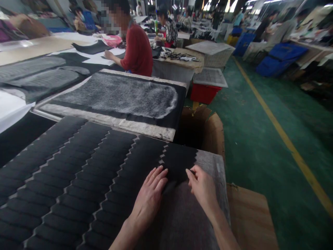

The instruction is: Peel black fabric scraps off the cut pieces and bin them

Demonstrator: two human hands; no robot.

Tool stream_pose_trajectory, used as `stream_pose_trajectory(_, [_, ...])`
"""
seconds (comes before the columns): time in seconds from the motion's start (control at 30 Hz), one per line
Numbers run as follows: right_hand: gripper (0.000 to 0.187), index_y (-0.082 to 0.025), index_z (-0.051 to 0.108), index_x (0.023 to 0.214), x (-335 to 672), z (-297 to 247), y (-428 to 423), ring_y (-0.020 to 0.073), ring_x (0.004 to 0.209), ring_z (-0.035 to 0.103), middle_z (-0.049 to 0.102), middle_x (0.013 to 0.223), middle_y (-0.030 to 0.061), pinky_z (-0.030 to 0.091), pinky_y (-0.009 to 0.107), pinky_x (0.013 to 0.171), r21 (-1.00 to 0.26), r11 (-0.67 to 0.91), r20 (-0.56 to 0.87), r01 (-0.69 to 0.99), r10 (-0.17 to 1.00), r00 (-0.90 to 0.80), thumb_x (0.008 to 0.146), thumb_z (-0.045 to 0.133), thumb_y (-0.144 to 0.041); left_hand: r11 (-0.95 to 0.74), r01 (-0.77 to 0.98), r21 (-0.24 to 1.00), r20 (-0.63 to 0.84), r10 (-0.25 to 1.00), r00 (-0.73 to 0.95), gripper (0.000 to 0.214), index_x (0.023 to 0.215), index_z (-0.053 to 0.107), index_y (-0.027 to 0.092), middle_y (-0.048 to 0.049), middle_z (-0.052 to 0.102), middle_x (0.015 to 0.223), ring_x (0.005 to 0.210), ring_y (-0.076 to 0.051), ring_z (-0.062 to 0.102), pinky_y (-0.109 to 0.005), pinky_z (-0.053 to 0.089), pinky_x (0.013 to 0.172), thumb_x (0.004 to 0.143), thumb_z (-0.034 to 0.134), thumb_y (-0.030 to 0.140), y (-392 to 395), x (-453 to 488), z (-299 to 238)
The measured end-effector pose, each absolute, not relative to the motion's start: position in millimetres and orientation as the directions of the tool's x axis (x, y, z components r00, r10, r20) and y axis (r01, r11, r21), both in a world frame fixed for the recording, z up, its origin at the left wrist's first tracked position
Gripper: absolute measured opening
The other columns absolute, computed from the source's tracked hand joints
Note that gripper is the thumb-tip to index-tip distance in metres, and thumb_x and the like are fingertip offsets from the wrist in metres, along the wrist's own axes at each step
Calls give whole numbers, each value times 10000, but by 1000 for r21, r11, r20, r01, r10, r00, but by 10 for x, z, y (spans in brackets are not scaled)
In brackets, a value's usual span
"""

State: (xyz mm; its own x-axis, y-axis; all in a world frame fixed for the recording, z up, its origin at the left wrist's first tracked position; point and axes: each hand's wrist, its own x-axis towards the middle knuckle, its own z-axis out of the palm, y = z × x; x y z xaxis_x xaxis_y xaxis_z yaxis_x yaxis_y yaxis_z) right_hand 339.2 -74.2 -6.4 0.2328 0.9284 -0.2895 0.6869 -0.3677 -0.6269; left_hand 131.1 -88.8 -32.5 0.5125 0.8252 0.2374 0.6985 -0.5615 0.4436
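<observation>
My left hand (151,191) lies flat, its fingertips on the near left part of a black fabric piece (179,156) at the right end of the rows. With thumb and forefinger my right hand (203,185) pinches that piece by its near right edge. Rows of overlapping black fabric pieces (104,166) with zigzag ends cover the board to the left. Below and between my hands shows the grey cloth-like surface (189,215) they rest on. My right hand's other fingers are curled and partly hidden.
Beyond the rows is a framed board (148,128) carrying black material with a whitish patch (125,93). A person in a red top (137,48) works across the table. Cardboard (215,132) stands by the table's right edge, and a red bin (205,92) sits on the green floor (260,139).
</observation>
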Motion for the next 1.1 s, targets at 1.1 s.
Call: stream_pose_trajectory(1.1, [399,-188,695,920,3356,-154,-675,96,366,513,579,477,-34,368,174,362,-847,-469,-457,249,883,108,771,635,-553,-506,682,528,261,861,437,519,1203,541,173,-116,543,1401,1379,-250,406,-531,419,1105,759,403,-58,-950,1268,-354])
